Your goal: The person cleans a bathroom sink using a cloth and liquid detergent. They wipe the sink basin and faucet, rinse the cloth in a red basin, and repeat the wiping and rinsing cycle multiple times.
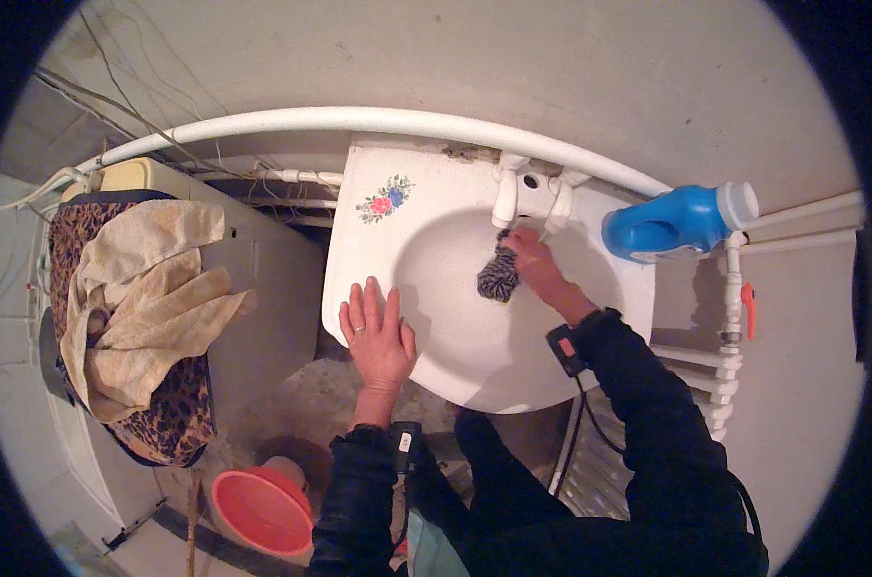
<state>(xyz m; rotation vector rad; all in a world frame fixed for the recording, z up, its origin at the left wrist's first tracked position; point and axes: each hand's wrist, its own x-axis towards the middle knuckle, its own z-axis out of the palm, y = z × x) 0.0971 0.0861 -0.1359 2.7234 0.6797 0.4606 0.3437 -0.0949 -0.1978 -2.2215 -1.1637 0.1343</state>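
Observation:
A white washbasin [436, 168] with a floral print on its back left corner lies before me. My right hand [538, 264] is closed on the upper end of a bunched, dark grey-and-white knitted or mesh scrubber [498, 276]. It hangs over the bowl, just under the white taps [505, 197]. Whether water runs there I cannot make out. Flat on the basin's left front rim rests my left hand [378, 332], its fingers spread and holding nothing; a ring is on one finger.
A blue jug with a white cap [672, 223] lies at the basin's right edge. To the left, a beige towel [157, 308] drapes over a leopard-print cover [172, 413] on a washing machine-like box [263, 279]. A red plastic basin [263, 510] sits low at front left. White pipes [388, 120] run behind.

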